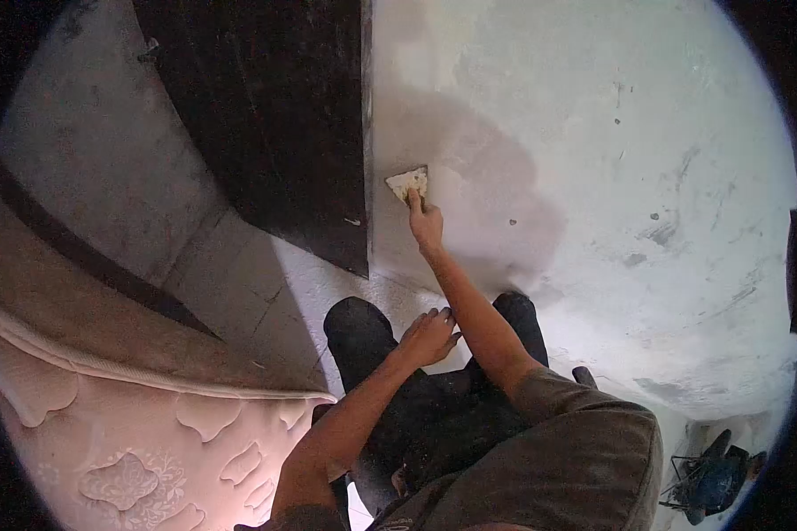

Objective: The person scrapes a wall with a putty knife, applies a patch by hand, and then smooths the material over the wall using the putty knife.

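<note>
A putty knife (407, 183) with a pale, crusted triangular blade is in my right hand (426, 225), whose fingers wrap its handle. The blade lies against or very near the whitish wall (611, 195), just right of a dark door panel. Below, my left hand (429, 338) is near my knees, next to my right forearm, with its fingers spread and bent and nothing visible in it. The wall has small holes, grey smudges and a darker patch.
The dark door panel (283, 115) stands at upper left. A quilted pink mattress (142, 442) leans at lower left. Dark objects (715, 476) sit on the floor at lower right. Pale floor tiles (239, 274) show beside the door.
</note>
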